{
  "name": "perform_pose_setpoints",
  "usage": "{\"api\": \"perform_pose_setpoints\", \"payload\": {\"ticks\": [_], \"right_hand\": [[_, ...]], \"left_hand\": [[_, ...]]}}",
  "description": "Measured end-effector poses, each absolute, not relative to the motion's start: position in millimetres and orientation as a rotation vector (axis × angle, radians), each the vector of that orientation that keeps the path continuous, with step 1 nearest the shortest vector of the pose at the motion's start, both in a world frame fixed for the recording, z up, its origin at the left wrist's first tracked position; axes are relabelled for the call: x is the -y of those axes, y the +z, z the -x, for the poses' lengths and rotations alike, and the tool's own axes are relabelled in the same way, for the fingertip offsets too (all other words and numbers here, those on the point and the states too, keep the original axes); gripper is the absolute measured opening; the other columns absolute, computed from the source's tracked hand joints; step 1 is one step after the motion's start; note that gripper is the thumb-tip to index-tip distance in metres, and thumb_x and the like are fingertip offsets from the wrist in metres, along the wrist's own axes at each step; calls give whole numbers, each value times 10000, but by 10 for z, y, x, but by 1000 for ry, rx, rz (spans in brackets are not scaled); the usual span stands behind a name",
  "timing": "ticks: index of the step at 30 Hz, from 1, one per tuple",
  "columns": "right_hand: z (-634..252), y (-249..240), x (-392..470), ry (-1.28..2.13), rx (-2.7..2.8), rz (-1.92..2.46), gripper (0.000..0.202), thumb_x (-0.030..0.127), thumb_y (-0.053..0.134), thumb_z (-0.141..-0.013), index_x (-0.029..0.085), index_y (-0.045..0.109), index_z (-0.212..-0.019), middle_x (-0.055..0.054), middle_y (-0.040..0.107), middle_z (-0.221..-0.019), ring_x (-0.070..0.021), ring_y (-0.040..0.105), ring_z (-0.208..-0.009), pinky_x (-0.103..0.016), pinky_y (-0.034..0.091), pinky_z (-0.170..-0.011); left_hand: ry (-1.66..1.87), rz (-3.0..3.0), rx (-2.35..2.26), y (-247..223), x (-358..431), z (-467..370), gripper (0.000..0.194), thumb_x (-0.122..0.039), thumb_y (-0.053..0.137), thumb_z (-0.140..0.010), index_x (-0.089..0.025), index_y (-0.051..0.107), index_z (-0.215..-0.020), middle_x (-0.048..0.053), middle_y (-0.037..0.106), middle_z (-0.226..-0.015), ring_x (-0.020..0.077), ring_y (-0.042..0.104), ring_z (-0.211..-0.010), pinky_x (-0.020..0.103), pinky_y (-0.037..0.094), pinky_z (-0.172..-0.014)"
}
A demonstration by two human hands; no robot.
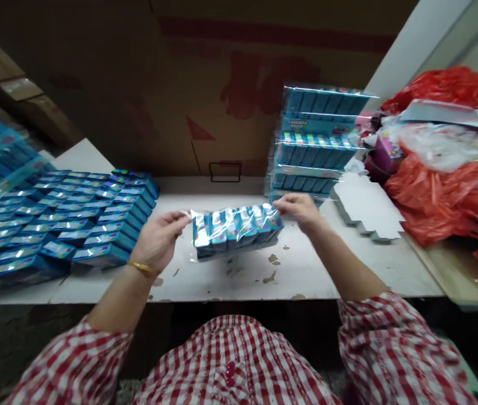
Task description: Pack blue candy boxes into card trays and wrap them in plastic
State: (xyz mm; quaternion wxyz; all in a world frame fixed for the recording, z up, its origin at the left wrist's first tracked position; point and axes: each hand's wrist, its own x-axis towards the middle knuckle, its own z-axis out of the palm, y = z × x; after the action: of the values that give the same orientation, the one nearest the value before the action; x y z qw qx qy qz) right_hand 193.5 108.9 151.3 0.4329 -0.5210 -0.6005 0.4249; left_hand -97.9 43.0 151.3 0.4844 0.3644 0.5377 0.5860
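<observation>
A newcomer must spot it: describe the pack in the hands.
Start at the white table, between the rows of blue boxes and the wrapped stack. The pack, a film-wrapped row, spans from left hand to right hand; it alone is held.

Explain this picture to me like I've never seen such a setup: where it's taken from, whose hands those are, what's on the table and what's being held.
There is no machine here, just a person working with bare hands. The camera is worn on the head, looking forward and down, so the checked sleeves show at the bottom.

The left hand and right hand grip opposite ends of a clear-wrapped pack of small blue boxes, above the white table.

On the table's left are rows of blue boxes. Toward the back right stands a stack of wrapped packs, with white cardboard pieces beside it. Red plastic bags lie farther right.
</observation>
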Motion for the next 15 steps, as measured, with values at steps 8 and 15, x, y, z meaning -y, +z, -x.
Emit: {"api": "perform_pose_setpoints", "payload": {"ticks": [8, 15], "right_hand": [[-2923, 3142, -1390, 281, 1377, 1280, 259, 336, 692, -695, 113, 599, -602, -24, 562, -555, -53, 498, -496, -280, 419, -554], [-3451, 3431, -2283, 207, 1153, 1414, 315, 340, 796, -554, 318, 492, -475, -19, 520, -529, -178, 500, -503, -394, 465, -508]], "left_hand": [[1462, -1399, -1067, 3012, -1677, -16, 261, -75, 415, -784, 40, 554, -973, 8, 606, -849, 198, 609, -997, 144, 335, -575], [1358, -1507, -1198, 3336, -2524, -793, 437, -236, 193, -793, 76, 498, -818, 58, 606, -1087, 272, 530, -1058, 159, 337, -530]]}}
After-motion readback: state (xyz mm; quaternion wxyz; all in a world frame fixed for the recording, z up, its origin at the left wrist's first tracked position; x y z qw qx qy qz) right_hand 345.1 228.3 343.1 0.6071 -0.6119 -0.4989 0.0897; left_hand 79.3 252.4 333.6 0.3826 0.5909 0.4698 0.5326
